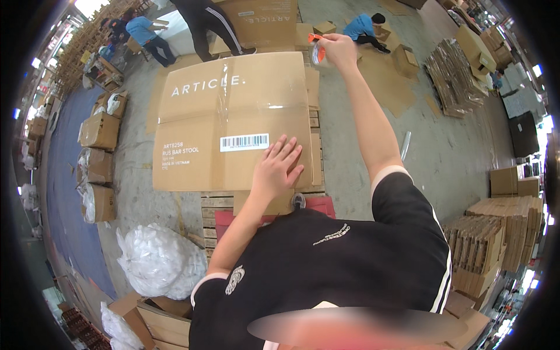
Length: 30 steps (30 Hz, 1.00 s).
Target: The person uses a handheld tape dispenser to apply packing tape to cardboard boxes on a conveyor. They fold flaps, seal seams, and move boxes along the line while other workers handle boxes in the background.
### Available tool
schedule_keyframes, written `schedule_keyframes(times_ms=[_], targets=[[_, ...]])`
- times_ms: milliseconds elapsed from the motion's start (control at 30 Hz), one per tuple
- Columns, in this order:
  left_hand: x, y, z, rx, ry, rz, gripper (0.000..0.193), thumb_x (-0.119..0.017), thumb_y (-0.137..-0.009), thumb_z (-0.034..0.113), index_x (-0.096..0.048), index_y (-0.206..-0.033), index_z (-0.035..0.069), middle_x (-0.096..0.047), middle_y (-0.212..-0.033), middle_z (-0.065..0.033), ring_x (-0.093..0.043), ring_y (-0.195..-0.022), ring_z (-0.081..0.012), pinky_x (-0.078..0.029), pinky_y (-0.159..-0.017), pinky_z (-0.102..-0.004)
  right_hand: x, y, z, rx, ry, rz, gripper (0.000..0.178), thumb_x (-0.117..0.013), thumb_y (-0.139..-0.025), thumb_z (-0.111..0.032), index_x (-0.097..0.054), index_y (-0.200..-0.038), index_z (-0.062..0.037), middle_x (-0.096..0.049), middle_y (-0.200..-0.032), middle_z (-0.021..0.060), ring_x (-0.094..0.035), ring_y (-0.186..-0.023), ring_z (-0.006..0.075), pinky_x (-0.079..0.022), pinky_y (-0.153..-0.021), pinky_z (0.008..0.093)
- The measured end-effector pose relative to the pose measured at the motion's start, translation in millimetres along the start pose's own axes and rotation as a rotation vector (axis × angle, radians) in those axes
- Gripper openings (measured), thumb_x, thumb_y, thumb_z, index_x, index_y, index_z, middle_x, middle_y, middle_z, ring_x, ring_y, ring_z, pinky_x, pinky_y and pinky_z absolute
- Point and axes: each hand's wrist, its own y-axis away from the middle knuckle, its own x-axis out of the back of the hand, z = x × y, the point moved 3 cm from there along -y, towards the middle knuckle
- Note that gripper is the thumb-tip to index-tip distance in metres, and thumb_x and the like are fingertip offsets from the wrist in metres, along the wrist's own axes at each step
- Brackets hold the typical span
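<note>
Brown ctn (230, 121), print (209, 86) upright, long axis approx. L-R

Gray flr (356, 169), blue strip (76, 157) L, brt lts (537, 70)

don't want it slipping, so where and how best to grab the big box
Take the large cardboard box two-handed, probably by its left and right sides, coming from the near side: its top is broad and flat, and no handle shows.

carton (233, 122) over pallet (217, 202); bag (157, 259) left of pallet; cardboard stack (475, 236) far right
</note>
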Motion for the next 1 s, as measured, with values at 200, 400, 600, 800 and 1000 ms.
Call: schedule_keyframes(times_ms=[200, 400, 600, 800, 1000], targets=[[7, -16, 3, 0.008, 0.007, 0.008, 0.051, -0.067, -0.105, 0.042, -0.069, -0.148, 0.015, -0.056, -0.165, -0.0075, -0.044, -0.159, -0.0306, -0.037, -0.127, -0.051, -58, -60, -6, -0.023, 0.12, -0.223, 0.034, -0.081, -0.08, -0.04, -0.088, -0.101, -0.0141, -0.084, -0.099, 0.0113, -0.079, -0.096, 0.0295, -0.062, -0.089, 0.0414], [3, -28, 4, 0.009, 0.009, -0.003, 0.051, -0.066, -0.105, 0.04, -0.068, -0.149, 0.014, -0.057, -0.165, -0.0069, -0.044, -0.158, -0.0311, -0.037, -0.127, -0.0506, -96, -80, 25, -0.019, 0.36, -0.385, 0.035, -0.084, -0.075, -0.041, -0.088, -0.094, -0.0128, -0.083, -0.109, 0.0138, -0.078, -0.103, 0.032, -0.062, -0.09, 0.0429], [0, -27, 2, 0.021, -0.008, -0.018, 0.05, -0.068, -0.104, 0.038, -0.068, -0.148, 0.013, -0.057, -0.164, -0.0076, -0.045, -0.157, -0.0322, -0.037, -0.126, -0.051, -81, -53, 27, -0.111, 0.24, -0.378, 0.032, -0.085, -0.074, -0.038, -0.087, -0.092, -0.0115, -0.083, -0.108, 0.0138, -0.078, -0.103, 0.0307, -0.062, -0.089, 0.0413], [4, -1, -5, -0.039, 0.009, 0.062, 0.049, -0.069, -0.104, 0.035, -0.068, -0.146, 0.011, -0.06, -0.16, -0.0103, -0.047, -0.154, -0.0337, -0.038, -0.125, -0.0508, -39, 51, 15, -0.213, 0.139, -0.401, 0.03, -0.088, -0.072, -0.037, -0.087, -0.087, -0.0107, -0.083, -0.098, 0.0114, -0.077, -0.092, 0.0271, -0.061, -0.085, 0.0404], [-8, 16, -11, -0.101, -0.015, 0.101, 0.049, -0.069, -0.102, 0.032, -0.068, -0.146, 0.01, -0.061, -0.158, -0.0129, -0.05, -0.152, -0.0362, -0.039, -0.124, -0.0519, 1, 149, 13, -0.345, 0.034, -0.446, 0.029, -0.088, -0.072, -0.034, -0.087, -0.088, -0.0096, -0.082, -0.096, 0.012, -0.077, -0.089, 0.026, -0.061, -0.082, 0.0406]])
